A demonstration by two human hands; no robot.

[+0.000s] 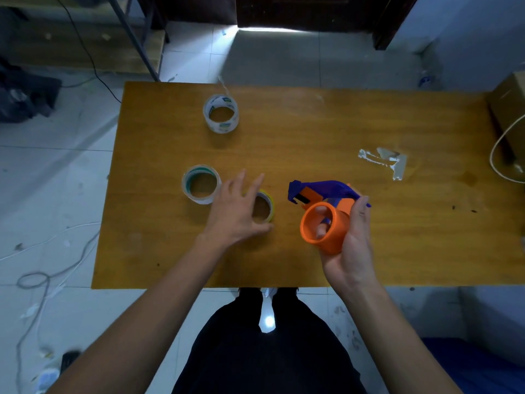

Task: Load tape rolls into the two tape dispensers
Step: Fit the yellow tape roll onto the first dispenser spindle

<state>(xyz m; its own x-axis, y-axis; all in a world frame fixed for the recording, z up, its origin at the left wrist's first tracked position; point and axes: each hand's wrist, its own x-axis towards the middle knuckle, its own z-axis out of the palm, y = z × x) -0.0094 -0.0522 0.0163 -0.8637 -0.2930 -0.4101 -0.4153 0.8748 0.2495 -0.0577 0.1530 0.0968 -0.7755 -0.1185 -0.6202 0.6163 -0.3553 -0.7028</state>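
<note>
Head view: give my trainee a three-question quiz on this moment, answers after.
1. True or false: the orange and blue tape dispenser lies flat on the table.
2. How many tape rolls sit on the table?
3. Which roll is the left hand over: A the yellow-edged roll, B the green-cored roll, C the printed clear roll?

Key: 1 false, the right hand holds it up. 2 three. 3 A.

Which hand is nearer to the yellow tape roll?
Left. The left hand is spread over the yellow tape roll; the right hand holds the orange dispenser beside it.
</note>
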